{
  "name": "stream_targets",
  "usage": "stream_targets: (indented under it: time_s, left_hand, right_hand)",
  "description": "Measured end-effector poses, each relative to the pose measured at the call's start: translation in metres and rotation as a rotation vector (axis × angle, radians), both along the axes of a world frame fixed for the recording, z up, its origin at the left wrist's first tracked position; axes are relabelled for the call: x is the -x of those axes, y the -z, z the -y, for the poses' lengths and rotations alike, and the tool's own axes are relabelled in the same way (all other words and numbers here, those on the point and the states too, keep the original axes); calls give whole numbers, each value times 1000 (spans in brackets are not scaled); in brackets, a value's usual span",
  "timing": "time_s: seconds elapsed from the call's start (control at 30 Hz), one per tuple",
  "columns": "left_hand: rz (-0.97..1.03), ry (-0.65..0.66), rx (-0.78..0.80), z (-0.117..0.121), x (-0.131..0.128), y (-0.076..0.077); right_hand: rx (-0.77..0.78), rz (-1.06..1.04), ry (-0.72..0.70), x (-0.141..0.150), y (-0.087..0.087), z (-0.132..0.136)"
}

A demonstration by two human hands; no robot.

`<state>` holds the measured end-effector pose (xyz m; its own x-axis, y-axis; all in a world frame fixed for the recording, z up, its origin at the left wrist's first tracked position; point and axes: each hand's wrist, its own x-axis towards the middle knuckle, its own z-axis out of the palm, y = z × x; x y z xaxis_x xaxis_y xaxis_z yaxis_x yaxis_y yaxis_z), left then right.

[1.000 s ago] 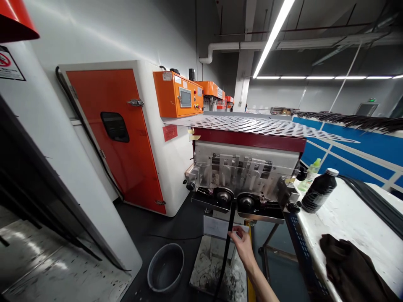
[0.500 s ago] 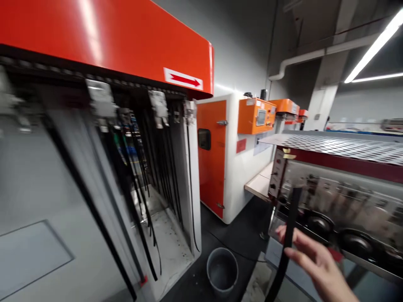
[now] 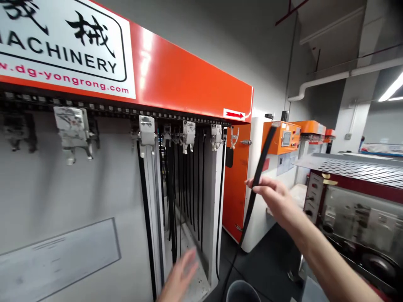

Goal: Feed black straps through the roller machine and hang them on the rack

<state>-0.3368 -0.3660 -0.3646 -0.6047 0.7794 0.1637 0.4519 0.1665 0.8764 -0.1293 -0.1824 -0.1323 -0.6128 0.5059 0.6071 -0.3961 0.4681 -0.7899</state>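
Observation:
My right hand (image 3: 273,193) pinches a long black strap (image 3: 256,182) between thumb and fingers. Its upper end sticks up above the hand, and the lower part trails down towards the floor. Low in the middle, my left hand (image 3: 182,274) is blurred, with fingers stretched out and nothing in them. It is in front of the machine's opening, where several black straps (image 3: 171,197) hang. Metal clips (image 3: 147,130) line the chain (image 3: 119,110) under the orange hood (image 3: 189,86); some of those at the left carry no strap.
A grey bucket (image 3: 231,289) stands on the dark floor below the held strap. Behind it is an orange cabinet door (image 3: 236,184). At the right stands a machine with a perforated metal top (image 3: 355,170). An orange control box (image 3: 280,136) is further back.
The view has turned left towards the hanging clips. My right hand has lifted the strap and brought it nearer the orange hood. My left hand has come into view at the bottom.

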Motion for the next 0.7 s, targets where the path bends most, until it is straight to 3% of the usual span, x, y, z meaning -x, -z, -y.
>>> stream_targets:
  time_s: [0.1, 0.17, 0.23, 0.3, 0.37, 0.47, 0.7]
  left_hand:
    - [-230, -14, -359, -16, 1, -131]
    - [-394, -40, -513, -33, -5, -212]
    - [-373, -21, -589, -59, -5, -273]
    - [-307, -13, -584, -89, 1, -314]
    - [-251, 12, -562, -116, 11, -340]
    - [-214, 7, -568, -141, 23, -361]
    - [-121, -4, -524, -141, 18, -375]
  right_hand:
    - [-5, 56, -83, 35, 21, 0]
    - [-22, 84, -129, 56, 34, -4]
    - [-46, 103, -163, 74, 46, -11]
    - [-61, 114, -199, 89, 57, -20]
    - [-57, 128, -241, 102, 65, -28]
    - [-38, 154, -313, 114, 69, -38]
    - [-33, 164, -429, 129, 52, -58]
